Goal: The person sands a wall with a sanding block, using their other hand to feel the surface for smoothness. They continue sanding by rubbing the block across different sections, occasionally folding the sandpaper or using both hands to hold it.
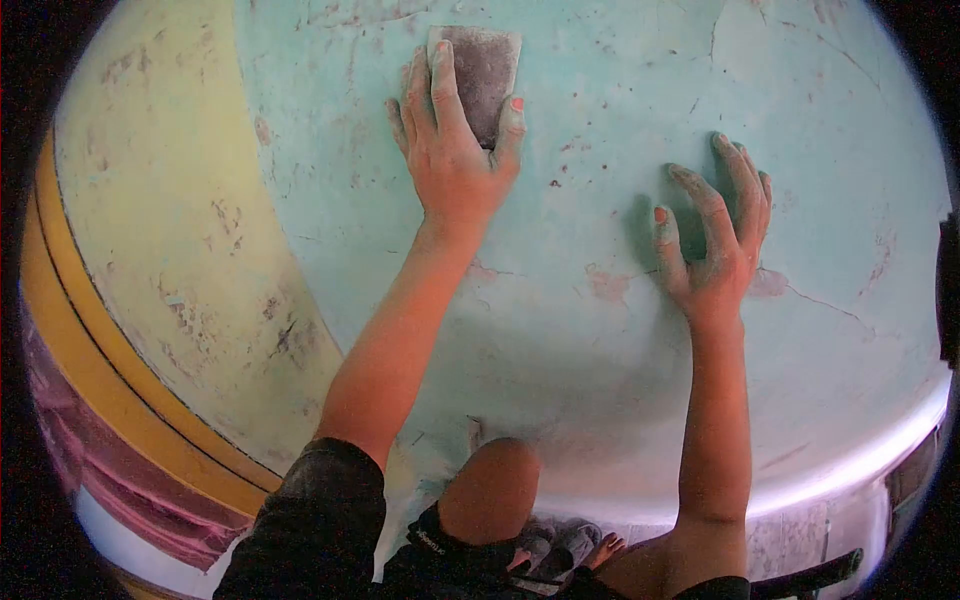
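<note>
My left hand [455,150] presses a dark, worn rectangular sanding block or sheet [487,70] against the pale green wall [560,320], near the top of the view. Its fingers lie over the left side of the piece and its thumb along the right edge. Lower and to the right, my right hand [715,225] has its fingers spread and bent, at or close to the wall, with nothing in it. Dust coats the fingers of both hands. Dark spots, chips and thin cracks mark the wall around them.
A yellow-green painted band [170,170] with scuffs runs down the left. Beyond it are an orange-yellow frame [130,390] and purple-red cloth [130,470]. Below are my bent knee [492,490], sandalled feet [560,550] and a black bar [815,578] at the lower right.
</note>
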### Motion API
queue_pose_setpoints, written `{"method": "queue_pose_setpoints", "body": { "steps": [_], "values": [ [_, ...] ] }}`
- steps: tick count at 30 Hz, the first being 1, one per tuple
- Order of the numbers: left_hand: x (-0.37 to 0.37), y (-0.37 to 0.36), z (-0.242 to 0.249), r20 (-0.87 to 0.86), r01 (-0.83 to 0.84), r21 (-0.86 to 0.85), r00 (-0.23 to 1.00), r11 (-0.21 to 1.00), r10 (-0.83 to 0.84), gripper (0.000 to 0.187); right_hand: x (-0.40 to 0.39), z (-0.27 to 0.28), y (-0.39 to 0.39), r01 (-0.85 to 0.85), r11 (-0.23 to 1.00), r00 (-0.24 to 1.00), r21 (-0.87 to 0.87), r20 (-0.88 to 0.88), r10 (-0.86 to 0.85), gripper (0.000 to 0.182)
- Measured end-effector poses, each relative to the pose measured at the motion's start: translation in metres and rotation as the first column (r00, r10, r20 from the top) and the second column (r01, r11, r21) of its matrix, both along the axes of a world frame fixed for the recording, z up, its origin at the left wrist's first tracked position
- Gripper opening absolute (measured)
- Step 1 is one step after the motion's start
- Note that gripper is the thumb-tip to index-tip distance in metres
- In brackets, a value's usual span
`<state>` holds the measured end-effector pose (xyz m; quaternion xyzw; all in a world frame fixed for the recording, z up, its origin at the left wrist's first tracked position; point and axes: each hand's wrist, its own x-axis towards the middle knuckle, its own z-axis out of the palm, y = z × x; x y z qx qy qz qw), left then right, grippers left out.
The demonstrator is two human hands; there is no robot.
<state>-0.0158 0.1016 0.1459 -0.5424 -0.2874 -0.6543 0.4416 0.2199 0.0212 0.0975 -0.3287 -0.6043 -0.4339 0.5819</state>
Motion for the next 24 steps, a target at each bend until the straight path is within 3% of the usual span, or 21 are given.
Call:
{"method": "queue_pose_setpoints", "body": {
  "steps": [24],
  "values": [
    [-0.0016, 0.0049, -0.0038, -0.019, 0.065, -0.018, 0.998, 0.998, -0.065, 0.078, 0.0007, 0.0000, -0.0004, -0.003, 1.000, 1.000, 0.014, 0.009, 0.003, 0.032]
  ]
}}
